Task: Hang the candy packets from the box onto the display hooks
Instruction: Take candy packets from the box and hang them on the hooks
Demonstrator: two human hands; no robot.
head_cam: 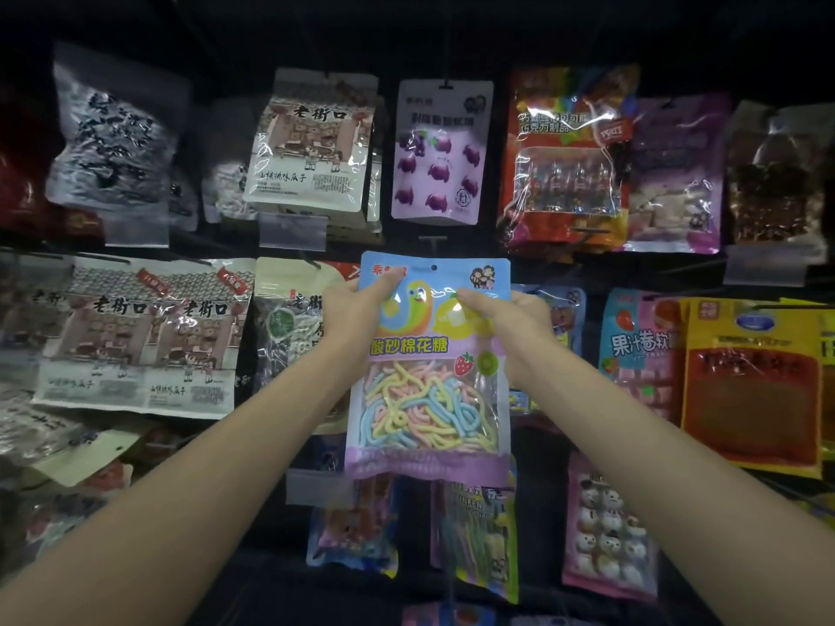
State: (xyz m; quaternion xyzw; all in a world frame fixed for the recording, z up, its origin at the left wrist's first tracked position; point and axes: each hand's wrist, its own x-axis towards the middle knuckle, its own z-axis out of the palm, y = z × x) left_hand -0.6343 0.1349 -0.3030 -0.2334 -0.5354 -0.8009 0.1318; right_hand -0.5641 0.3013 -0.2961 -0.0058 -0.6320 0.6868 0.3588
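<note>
A person stocking a dim snack wall holds one candy packet (pixel 429 368) upright in front of the display, its long axis running from 12 to 6 o'clock. The left hand (pixel 357 309) pinches the packet's upper left edge, thumb across the printed front. The right hand (pixel 510 323) grips the upper right edge in the same way. Both hands hold the one packet and nothing else.

The small punched hang hole (pixel 434 267) sits in the packet's top strip, at 12 o'clock from both hands and about midway between them; neither hand looks nearer. Just above it, again at 12 o'clock, is what appears to be the tip of a bare hook (pixel 433 239), apart from the packet. The coming move likely turns on raising the hole level with that tip and pushing the packet on.

The packet is glossy, flat plastic film, blue above and lilac below. A clear window shows soft, ropy pastel strands in pink, yellow and blue. A purple packet (pixel 440 151) hangs at 12 o'clock, pale seed packets (pixel 144 336) at 9 o'clock and a yellow packet (pixel 750 381) at 3 o'clock, all shiny and crinkled. The box is not in view.
</note>
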